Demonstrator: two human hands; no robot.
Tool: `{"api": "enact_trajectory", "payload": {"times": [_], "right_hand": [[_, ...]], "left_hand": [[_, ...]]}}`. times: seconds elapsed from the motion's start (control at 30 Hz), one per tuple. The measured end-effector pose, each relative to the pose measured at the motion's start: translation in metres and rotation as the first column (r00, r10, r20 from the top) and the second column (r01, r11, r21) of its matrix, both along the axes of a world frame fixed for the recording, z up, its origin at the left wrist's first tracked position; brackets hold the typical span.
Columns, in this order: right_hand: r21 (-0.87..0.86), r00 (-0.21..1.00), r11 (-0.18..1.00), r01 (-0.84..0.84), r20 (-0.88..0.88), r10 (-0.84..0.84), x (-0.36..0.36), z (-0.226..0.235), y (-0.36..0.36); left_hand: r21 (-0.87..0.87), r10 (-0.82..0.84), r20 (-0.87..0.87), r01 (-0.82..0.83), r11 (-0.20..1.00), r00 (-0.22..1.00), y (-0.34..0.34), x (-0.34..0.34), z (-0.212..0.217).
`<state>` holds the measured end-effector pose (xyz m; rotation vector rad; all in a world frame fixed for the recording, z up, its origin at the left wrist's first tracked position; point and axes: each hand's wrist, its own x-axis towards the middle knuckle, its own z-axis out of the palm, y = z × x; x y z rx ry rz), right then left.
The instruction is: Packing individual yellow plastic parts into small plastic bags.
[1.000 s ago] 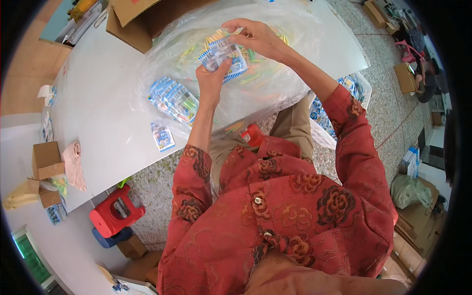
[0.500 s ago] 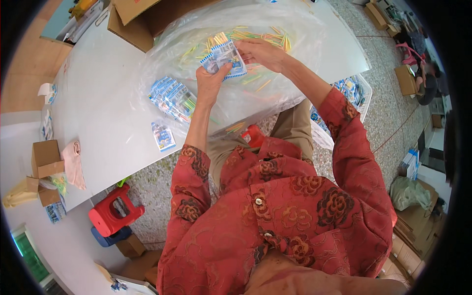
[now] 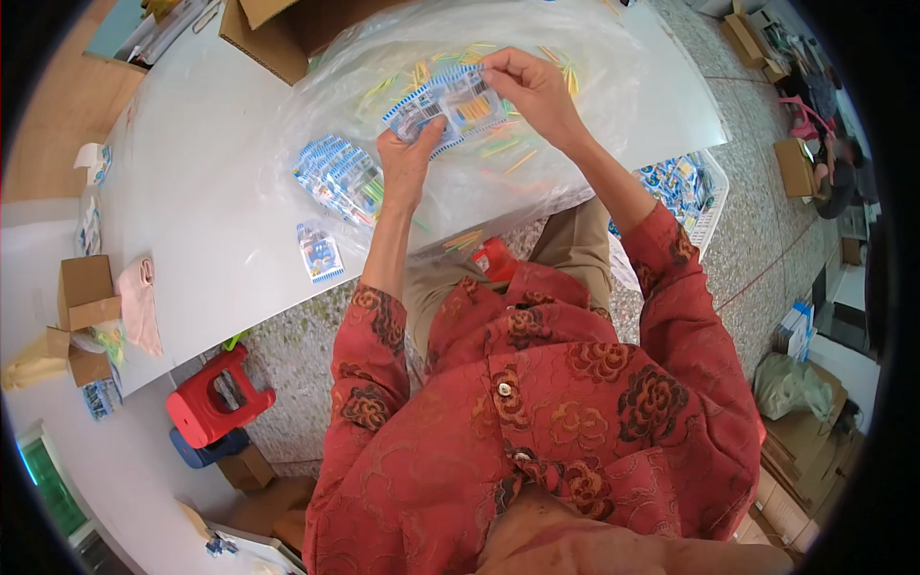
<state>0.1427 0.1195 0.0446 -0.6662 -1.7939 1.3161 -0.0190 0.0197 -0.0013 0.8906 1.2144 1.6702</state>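
Note:
My left hand (image 3: 407, 161) grips a small blue-and-white plastic packet (image 3: 408, 119), thumb on top. Beside that packet, overlapping it, a clear-fronted packet (image 3: 471, 107) shows yellow sticks inside. My right hand (image 3: 533, 91) pinches its upper right corner between thumb and fingers. Below both hands, thin yellow, green and orange sticks (image 3: 522, 161) lie scattered on a clear plastic sheet (image 3: 613, 105). A stack of filled packets (image 3: 335, 177) rests left of my left hand. Nearer the table edge lies a single packet (image 3: 319, 253).
An open cardboard box (image 3: 264, 43) stands at the far side of the white table (image 3: 211, 220). Right of the table, a white basket (image 3: 715, 196) holds many packets. A red stool (image 3: 196, 407) is on the floor at left, and a pink cloth (image 3: 141, 307) hangs over the table edge.
My right hand has moved up and right, now pinching a packet's corner. The packets have spread apart, so one with yellow sticks shows beside the other.

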Motion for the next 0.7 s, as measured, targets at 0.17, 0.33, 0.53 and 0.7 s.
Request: {"api": "enact_trajectory", "payload": {"times": [0.17,0.33,0.53,0.7], "right_hand": [[-0.127,0.999,0.991,0.039,0.011,-0.038,-0.003,-0.008,-0.002],[-0.338,0.992,0.938,-0.075,-0.122,0.035,-0.009,-0.015,-0.002],[-0.468,0.984,0.872,-0.141,-0.159,0.074,-0.014,-0.019,-0.014],[-0.329,0.983,0.927,-0.180,-0.024,0.182,-0.007,-0.007,-0.017]], "left_hand": [[-0.045,0.081,-0.015,-0.082,0.996,0.997,-0.007,0.003,0.000],[-0.100,0.101,0.162,-0.086,0.991,0.982,-0.017,0.005,-0.002],[-0.117,0.039,0.235,-0.011,0.993,0.971,-0.029,0.015,-0.004],[-0.160,0.094,0.140,-0.071,0.985,0.986,-0.040,0.006,-0.001]]}}
